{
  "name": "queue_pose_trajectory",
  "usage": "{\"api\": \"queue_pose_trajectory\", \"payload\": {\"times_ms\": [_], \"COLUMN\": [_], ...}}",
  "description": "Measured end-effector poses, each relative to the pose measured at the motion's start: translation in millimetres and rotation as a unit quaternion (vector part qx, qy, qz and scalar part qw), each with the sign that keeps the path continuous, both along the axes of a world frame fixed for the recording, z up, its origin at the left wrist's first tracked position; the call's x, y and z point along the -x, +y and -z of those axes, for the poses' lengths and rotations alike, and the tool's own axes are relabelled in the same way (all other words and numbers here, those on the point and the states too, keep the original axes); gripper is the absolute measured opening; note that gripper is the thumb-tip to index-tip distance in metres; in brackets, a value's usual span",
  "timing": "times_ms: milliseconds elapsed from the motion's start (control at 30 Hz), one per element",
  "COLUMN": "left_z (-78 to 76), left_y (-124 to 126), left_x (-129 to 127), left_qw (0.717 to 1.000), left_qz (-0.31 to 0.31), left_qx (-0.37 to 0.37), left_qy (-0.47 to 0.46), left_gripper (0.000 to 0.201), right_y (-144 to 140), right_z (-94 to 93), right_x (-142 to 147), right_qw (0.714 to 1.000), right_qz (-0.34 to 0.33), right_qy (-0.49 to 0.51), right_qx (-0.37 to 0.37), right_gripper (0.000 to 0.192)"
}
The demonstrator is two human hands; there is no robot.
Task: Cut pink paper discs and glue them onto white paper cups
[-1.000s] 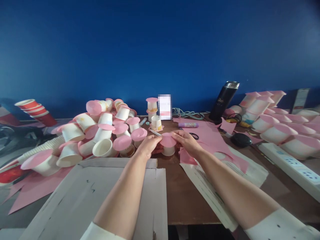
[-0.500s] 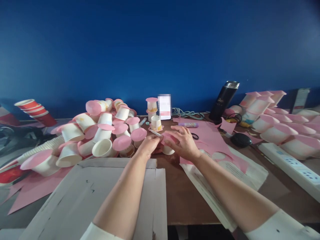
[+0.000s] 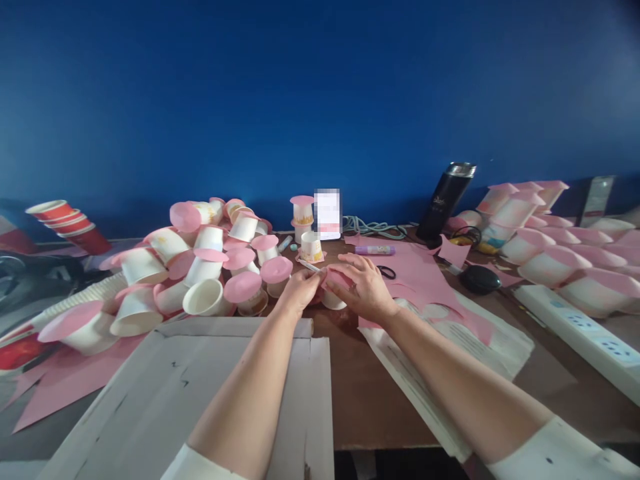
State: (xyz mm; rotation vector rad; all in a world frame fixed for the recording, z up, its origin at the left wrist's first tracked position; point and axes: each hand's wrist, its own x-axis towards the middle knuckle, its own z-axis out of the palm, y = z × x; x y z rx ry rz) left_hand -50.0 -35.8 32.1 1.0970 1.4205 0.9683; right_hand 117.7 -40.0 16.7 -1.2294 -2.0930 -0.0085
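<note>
- Right hand (image 3: 363, 288) lies flat on the pink paper disc (image 3: 336, 277), pressing it onto the paper cup (image 3: 331, 300) beneath.
- Left hand (image 3: 299, 288) pinches the disc's near-left edge, white pen (image 3: 310, 265) between its fingers.
- Suggest even pressure round the rim, disc centred.

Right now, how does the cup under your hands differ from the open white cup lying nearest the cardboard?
The cup under the hands stands upright; the open cup lies on its side. The first carries a pink paper disc pressed by the right hand; the second is uncovered and untouched. Both are white paper.
</note>
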Motion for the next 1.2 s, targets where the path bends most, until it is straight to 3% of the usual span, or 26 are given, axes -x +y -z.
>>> {"api": "queue_pose_trajectory", "payload": {"times_ms": [200,433,600,900,1200], "left_z": [4.5,12.4,15.7,8.6,9.1], "left_y": [2,4,6,3,4], "left_x": [-1,-1,-1,-5,-2], "left_qw": [1.0,0.995,0.99,0.981,0.98], "left_qz": [-0.004,-0.008,-0.002,-0.036,-0.017], "left_qx": [-0.007,-0.062,-0.099,-0.11,-0.105], "left_qy": [0.005,0.077,0.103,0.157,0.17], "left_gripper": [0.03,0.042,0.039,0.031,0.036], "right_y": [-1,-1,-1,-2,-2], "right_z": [-0.5,1.3,2.7,0.6,2.0], "right_x": [1,1,3,5,7], "right_qw": [1.0,1.0,1.0,0.997,0.993], "right_qz": [0.003,-0.003,0.008,0.032,0.053], "right_qy": [0.004,0.018,0.011,-0.055,-0.084], "right_qx": [0.014,0.019,0.018,0.045,0.062], "right_gripper": [0.039,0.043,0.047,0.06,0.07]}}
